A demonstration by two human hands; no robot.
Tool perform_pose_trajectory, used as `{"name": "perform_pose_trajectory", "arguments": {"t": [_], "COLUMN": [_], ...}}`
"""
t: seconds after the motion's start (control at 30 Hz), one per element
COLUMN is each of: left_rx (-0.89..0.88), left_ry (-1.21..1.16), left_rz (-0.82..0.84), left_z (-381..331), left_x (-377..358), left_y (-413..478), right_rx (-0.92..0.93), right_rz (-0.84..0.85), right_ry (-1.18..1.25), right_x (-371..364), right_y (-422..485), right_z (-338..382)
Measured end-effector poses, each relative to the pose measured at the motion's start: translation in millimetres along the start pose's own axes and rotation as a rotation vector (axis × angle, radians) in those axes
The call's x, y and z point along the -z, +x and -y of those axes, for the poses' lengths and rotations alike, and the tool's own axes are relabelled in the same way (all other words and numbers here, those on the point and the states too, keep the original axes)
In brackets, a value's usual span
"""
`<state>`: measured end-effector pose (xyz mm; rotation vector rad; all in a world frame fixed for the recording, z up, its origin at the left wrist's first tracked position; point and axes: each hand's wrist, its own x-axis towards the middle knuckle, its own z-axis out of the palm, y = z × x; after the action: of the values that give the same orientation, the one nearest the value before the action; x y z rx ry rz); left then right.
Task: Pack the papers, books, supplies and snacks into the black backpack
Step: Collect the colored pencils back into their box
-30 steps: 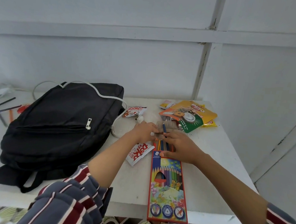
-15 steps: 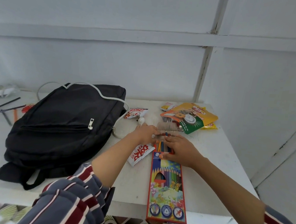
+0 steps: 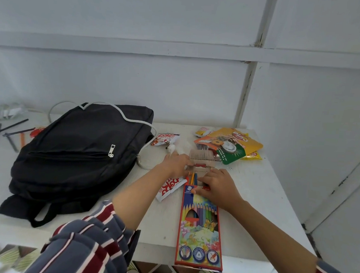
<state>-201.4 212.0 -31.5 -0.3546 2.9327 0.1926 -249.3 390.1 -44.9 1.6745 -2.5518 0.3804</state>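
Where pencil box [image 3: 199, 228] opens, left hand [image 3: 176, 163] perhaps pinching flap [image 3: 201, 155], right hand [image 3: 219, 188] grip unclear

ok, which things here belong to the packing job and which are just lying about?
Job: black backpack, pencil box, yellow snack bag, red-and-white wrappers, loose pens far left.
Lying about: white cable over the backpack, silvery foil far left.

Left hand [image 3: 176, 163], right hand [image 3: 219, 188], both stretched forward, palms down, close side by side
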Motion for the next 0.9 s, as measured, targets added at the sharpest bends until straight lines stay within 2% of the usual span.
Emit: {"name": "perform_pose_trajectory", "arguments": {"t": [0.2,0.37,0.6,0.9], "left_rx": [-0.025,-0.012,0.129,0.276], "left_ry": [-0.07,-0.295,-0.287,-0.254], "left_rz": [-0.026,-0.171,-0.4,-0.611], "left_z": [0,3,40,129], "left_x": [1,11,48,72], "left_y": [-7,-26,-72,-158], "right_rx": [-0.077,-0.097,0.026,0.178], "right_rz": [-0.026,-0.134,-0.153,-0.136], "right_ry": [0.055,0.238,0.302,0.385], "right_x": [-1,16,61,58], "right_y": [-3,7,62,123], "right_z": [2,3,39,146]}}
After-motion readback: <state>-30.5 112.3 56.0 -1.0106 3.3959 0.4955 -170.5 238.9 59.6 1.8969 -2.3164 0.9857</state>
